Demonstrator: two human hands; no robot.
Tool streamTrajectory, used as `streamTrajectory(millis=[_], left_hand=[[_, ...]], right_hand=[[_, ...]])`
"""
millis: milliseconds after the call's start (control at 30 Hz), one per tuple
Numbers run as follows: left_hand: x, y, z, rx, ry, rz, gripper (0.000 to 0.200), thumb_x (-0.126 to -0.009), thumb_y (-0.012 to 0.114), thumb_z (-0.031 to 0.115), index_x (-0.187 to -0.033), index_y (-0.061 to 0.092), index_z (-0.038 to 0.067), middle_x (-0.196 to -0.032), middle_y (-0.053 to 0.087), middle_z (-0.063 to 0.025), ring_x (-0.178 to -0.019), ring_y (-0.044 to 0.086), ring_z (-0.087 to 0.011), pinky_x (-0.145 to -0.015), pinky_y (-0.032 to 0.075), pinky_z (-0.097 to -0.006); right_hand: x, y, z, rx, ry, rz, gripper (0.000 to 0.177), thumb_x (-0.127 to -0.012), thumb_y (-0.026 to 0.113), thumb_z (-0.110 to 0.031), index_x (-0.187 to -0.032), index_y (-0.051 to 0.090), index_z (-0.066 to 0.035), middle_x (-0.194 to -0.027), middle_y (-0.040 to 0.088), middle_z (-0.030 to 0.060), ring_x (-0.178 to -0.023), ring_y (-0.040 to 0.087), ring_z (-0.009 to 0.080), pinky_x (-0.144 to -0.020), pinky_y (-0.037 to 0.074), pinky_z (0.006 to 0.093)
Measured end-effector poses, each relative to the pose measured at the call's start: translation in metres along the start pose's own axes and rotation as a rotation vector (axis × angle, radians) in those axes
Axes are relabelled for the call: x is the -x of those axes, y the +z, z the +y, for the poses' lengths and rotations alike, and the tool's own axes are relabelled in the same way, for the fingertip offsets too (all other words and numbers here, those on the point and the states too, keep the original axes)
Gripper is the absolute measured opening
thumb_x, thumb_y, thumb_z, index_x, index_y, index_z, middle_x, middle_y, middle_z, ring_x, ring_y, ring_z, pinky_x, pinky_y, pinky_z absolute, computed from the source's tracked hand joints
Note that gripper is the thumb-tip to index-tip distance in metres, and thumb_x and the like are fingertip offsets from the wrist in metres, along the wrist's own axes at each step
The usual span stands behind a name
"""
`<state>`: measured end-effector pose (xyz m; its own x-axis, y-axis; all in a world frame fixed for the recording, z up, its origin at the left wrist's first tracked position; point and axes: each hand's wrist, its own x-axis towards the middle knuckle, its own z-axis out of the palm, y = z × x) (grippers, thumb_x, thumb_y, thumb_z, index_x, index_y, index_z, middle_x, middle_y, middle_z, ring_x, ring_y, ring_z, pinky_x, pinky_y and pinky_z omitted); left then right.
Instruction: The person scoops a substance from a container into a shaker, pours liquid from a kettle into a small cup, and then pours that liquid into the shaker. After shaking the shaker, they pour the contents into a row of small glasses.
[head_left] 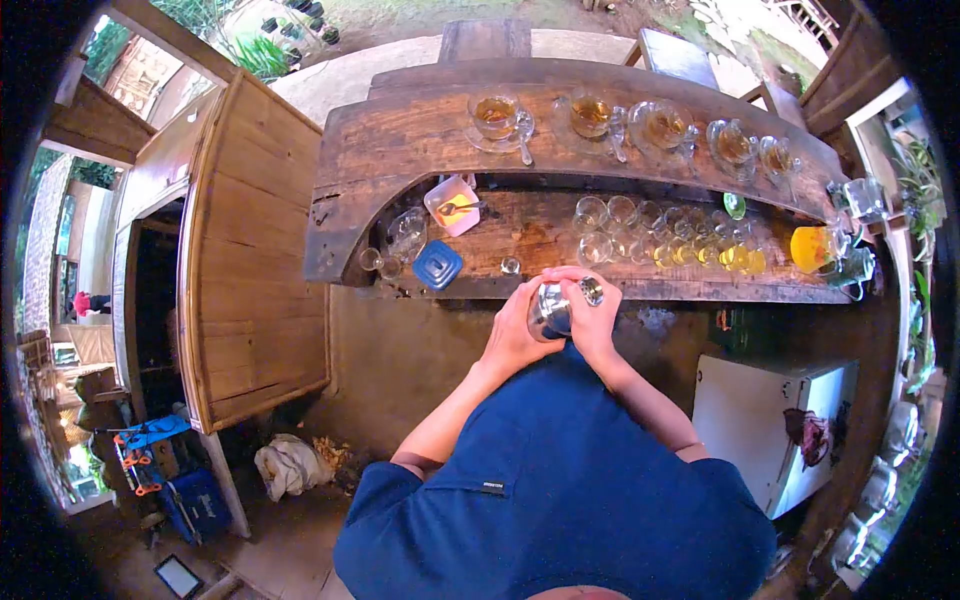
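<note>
L hand (512, 332) + R hand (594, 318) wrapped round steel cup (548, 312); cup base, contents hidden.

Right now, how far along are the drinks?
Done: tea cups on the top ledge are filled, and so are the yellow glasses at right. In hand: left hand and right hand grip a metal cup. Remaining: the clear glasses beside them look empty.

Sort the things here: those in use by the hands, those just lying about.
In hand: metal cup, gripped by left hand and right hand; small glasses, some filled yellow.
Lying about: blue lid, pink tub, tea cups on upper ledge.
</note>
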<state>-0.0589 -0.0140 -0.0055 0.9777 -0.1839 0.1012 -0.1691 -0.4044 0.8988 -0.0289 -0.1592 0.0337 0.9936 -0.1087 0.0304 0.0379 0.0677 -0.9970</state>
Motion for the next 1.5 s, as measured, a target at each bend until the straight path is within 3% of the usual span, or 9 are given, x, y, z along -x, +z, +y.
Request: streamTrajectory(millis=[100, 400, 667, 733, 800, 867, 967, 1067, 1500], left_hand=[[0.001, -0.001, 0.006, -0.032, 0.058, 0.014, 0.100, -0.060, 0.089, 0.018, -0.146, 0.040, 0.006, -0.125, 0.060, -0.0198, -0.117, 0.060, -0.0399, -0.098, 0.051, -0.0453], [0.011, 0.006, 0.013, 0.070, -0.112, 0.004, 0.100, -0.062, 0.090, 0.021, -0.147, 0.040, 0.006, -0.132, 0.060, -0.0217, -0.120, 0.062, -0.0400, -0.100, 0.052, -0.0453], [-0.003, -0.003, 0.009, 0.137, -0.103, -0.063, 0.104, -0.062, 0.091, 0.024, -0.149, 0.038, 0.007, -0.136, 0.060, -0.0204, -0.124, 0.062, -0.0353, -0.103, 0.051, -0.0426], [0.001, -0.002, 0.006, 0.130, -0.089, -0.046, 0.108, -0.064, 0.092, 0.024, -0.151, 0.031, 0.007, -0.134, 0.060, -0.0215, -0.124, 0.062, -0.0346, -0.103, 0.051, -0.0425], [0.005, 0.000, -0.011, 0.175, -0.067, 0.028, 0.111, -0.066, 0.092, 0.022, -0.153, 0.025, 0.009, -0.131, 0.060, -0.0222, -0.123, 0.062, -0.0347, -0.103, 0.051, -0.0430], [0.013, 0.000, -0.042, 0.187, -0.026, 0.157, 0.100, -0.067, 0.093, 0.023, -0.143, 0.030, 0.005, -0.130, 0.057, -0.0193, -0.122, 0.060, -0.0311, -0.103, 0.049, -0.0411], [0.021, -0.015, -0.064, -0.018, -0.103, 0.371, 0.099, -0.065, 0.095, 0.028, -0.139, 0.034, 0.003, -0.130, 0.053, -0.0184, -0.120, 0.058, -0.0316, -0.101, 0.048, -0.0414], [0.013, -0.025, -0.069, -0.055, -0.081, 0.540, 0.097, -0.063, 0.097, 0.025, -0.138, 0.039, 0.004, -0.132, 0.053, -0.0166, -0.125, 0.054, -0.0313, -0.106, 0.045, -0.0422], [-0.010, -0.015, -0.115, 0.031, -0.001, 0.638, 0.109, -0.055, 0.102, 0.029, -0.140, 0.037, 0.005, -0.133, 0.055, -0.0136, -0.123, 0.056, -0.0268, -0.108, 0.044, -0.0398]], right_hand=[[0.002, -0.003, -0.003, -0.048, 0.015, -0.014, 0.018, -0.088, 0.058, -0.001, -0.092, 0.073, 0.006, -0.101, 0.075, 0.0154, -0.096, 0.071, 0.0217, -0.091, 0.054, 0.0335], [-0.006, -0.005, -0.004, 0.007, 0.250, -0.056, 0.019, -0.088, 0.059, -0.005, -0.089, 0.075, 0.006, -0.091, 0.076, 0.0124, -0.085, 0.072, 0.0169, -0.082, 0.056, 0.0303], [-0.005, -0.002, -0.019, 0.067, 0.052, -0.042, 0.020, -0.089, 0.059, -0.004, -0.093, 0.076, 0.005, -0.098, 0.077, 0.0139, -0.095, 0.071, 0.0189, -0.089, 0.054, 0.0320], [-0.018, -0.008, -0.021, 0.013, 0.208, -0.116, 0.018, -0.091, 0.059, -0.003, -0.094, 0.076, 0.004, -0.096, 0.076, 0.0098, -0.092, 0.071, 0.0153, -0.087, 0.054, 0.0306], [-0.025, -0.007, -0.015, -0.243, 0.152, -0.019, 0.017, -0.094, 0.060, -0.004, -0.097, 0.075, 0.003, -0.102, 0.076, 0.0097, -0.098, 0.069, 0.0148, -0.091, 0.052, 0.0306], [-0.041, -0.004, -0.004, 0.098, -0.229, 0.005, 0.011, -0.091, 0.068, -0.007, -0.097, 0.074, 0.000, -0.107, 0.076, 0.0100, -0.104, 0.068, 0.0189, -0.096, 0.050, 0.0337], [-0.057, 0.009, 0.017, 0.507, -0.368, -0.018, 0.012, -0.086, 0.075, -0.011, -0.095, 0.073, -0.004, -0.106, 0.073, 0.0097, -0.106, 0.066, 0.0257, -0.097, 0.050, 0.0371], [-0.076, 0.031, 0.053, 0.508, -0.357, -0.032, 0.013, -0.083, 0.077, -0.013, -0.093, 0.073, -0.005, -0.101, 0.070, 0.0100, -0.100, 0.064, 0.0298, -0.092, 0.051, 0.0386], [-0.115, 0.055, 0.139, 0.666, -0.391, -0.020, 0.032, -0.075, 0.086, -0.023, -0.096, 0.073, -0.003, -0.105, 0.069, 0.0155, -0.102, 0.064, 0.0340, -0.093, 0.051, 0.0435]])
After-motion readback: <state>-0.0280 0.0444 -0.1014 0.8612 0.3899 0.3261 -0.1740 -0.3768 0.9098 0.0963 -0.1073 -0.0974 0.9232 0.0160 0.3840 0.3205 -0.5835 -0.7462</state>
